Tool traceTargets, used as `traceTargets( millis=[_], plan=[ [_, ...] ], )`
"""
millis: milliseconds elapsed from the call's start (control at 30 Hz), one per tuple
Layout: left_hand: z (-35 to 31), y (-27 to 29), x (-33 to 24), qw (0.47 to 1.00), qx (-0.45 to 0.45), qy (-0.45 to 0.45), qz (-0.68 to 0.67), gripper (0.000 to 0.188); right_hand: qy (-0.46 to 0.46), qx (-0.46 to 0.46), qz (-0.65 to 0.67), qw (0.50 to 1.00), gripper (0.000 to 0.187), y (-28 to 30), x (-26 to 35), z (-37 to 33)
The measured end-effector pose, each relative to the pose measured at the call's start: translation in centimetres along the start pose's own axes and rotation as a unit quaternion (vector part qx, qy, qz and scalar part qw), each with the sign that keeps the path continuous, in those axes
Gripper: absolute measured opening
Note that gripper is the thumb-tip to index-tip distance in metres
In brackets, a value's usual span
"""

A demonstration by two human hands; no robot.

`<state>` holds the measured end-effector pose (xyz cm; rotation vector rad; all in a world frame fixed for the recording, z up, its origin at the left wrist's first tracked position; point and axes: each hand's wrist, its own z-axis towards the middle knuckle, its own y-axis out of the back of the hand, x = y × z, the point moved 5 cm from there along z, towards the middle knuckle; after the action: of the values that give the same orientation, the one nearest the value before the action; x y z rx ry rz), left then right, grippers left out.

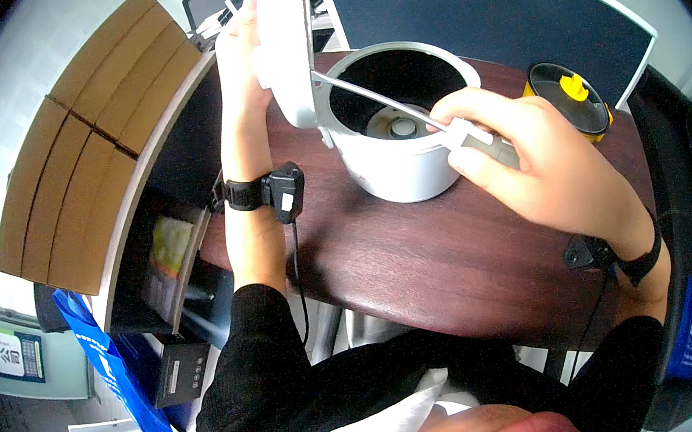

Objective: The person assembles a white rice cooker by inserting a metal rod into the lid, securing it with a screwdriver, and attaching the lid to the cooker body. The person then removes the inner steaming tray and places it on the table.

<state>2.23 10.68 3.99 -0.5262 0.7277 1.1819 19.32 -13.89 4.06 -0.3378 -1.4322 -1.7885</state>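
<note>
A white rice cooker (396, 172) stands on the table, its dark inside showing a round heating plate (402, 127) at the bottom and no inner pot. Its white lid (289, 52) is upright at the left side of the body. My left hand (240, 49) grips the lid's outer side, its fingers partly hidden behind it. In my right hand (516, 133), closed above the cooker's right rim, is a screwdriver (380, 99) with a grey-white handle and a long thin metal shaft. The shaft slants across the cooker's opening, and its tip reaches the lid's inner face.
The dark wood table (402, 261) carries a round black-and-yellow container (569, 97) at the right. Behind rises a dark blue partition (477, 13). Cardboard boxes (99, 142) sit on a shelf at the left, with a blue bag (111, 362) below.
</note>
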Motion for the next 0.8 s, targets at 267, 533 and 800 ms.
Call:
traceTargets(
  millis=[267,533,800],
  plan=[
    [0.1,-0.6,-0.3,0.999,0.006,-0.04,-0.021,0.042,0.014,0.096,-0.215,0.972,0.024,2.4,1.9,1.0],
    [0.5,-0.9,0.3,0.999,0.021,-0.028,0.034,0.037,0.124,0.095,-0.274,0.949,0.026,5.1,2.8,3.2],
    [1.6,-2.1,-0.7,0.933,0.062,-0.117,0.336,0.032,-0.022,0.208,-0.281,0.937,0.026,5.8,5.8,5.5]
  ],
)
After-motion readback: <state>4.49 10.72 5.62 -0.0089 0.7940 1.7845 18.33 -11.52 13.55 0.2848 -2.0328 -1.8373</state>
